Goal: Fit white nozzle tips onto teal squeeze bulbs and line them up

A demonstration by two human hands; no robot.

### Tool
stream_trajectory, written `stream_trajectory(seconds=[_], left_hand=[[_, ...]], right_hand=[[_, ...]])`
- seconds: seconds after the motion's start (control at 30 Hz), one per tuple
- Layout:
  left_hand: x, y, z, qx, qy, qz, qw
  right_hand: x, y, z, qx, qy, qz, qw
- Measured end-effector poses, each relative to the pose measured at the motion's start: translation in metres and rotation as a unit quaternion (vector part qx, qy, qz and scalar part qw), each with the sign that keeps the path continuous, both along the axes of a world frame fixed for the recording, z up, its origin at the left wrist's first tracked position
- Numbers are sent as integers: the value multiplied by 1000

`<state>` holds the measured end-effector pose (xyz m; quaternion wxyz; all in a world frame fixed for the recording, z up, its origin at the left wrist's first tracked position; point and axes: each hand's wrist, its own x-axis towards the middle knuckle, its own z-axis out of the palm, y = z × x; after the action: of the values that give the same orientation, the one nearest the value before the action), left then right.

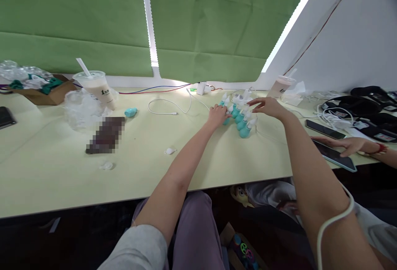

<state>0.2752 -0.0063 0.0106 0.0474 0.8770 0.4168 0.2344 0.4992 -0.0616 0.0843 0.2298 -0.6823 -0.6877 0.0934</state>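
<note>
A pale yellow-green counter (149, 179) runs beneath lowered green fabric blinds (211, 26), against a white wall (350, 46) at the right. On it, right of the middle and toward the back, stands a tight cluster of small round teal bottles (244, 132) with white pointed tops (251, 123), set close together in what look like short rows.

The left hand (218, 114) is at the left side of the cluster, its fingers bent around or against the bottles there; whether they grip one cannot be told, since the hand covers that spot. The right hand (269, 107) hangs over the right side, thumb and fingers parted, with nothing seen between them; contact with the nearest top is unclear.

Judging by how things lie, the grouping looks well advanced: the bottles that show clearly are upright, packed together and topped. The far ones are partly hidden, so their number and finish are uncertain. Apart from them, a small teal plastic piece (130, 112) lies on its side near a clear plastic cup of milky drink (96, 90), with no white top visible. Two small loose pieces, one white plastic (170, 151) and one translucent whitish (106, 165), lie nearer the front edge. These three appear to be what remains outside the cluster.
</note>
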Motion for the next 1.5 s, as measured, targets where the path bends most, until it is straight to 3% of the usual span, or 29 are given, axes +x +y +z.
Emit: stream_trajectory(seconds=[0.13,0.2,0.3,0.4,0.53,0.67,0.8,1.2,1.4,1.5], left_hand=[[-3,0,0,5,-9,6,1000],[-8,0,3,7,-9,3,1000],[-26,-2,12,22,-19,-4,1000],[-61,-5,20,33,-44,8,998],[-133,-12,19,15,-76,60,995],[-207,-20,5,-7,-127,124,984],[-252,-24,-6,-27,-177,158,971],[-269,-26,-4,-25,-165,159,973],[-276,-21,-7,-39,-171,178,968],[-278,-21,-6,-46,-178,190,964]], right_hand=[[-14,-18,16,166,-70,-50,982],[-33,-21,22,193,-110,-46,974],[-69,-14,23,120,-180,-7,976],[-98,0,16,30,-244,-14,969],[-107,13,9,29,-238,-42,970],[-97,21,9,28,-262,-59,963],[-93,25,12,18,-275,-84,958],[-108,27,12,17,-322,-98,941],[-112,27,19,-69,-291,-101,949],[-118,24,26,-67,-291,-116,947]])
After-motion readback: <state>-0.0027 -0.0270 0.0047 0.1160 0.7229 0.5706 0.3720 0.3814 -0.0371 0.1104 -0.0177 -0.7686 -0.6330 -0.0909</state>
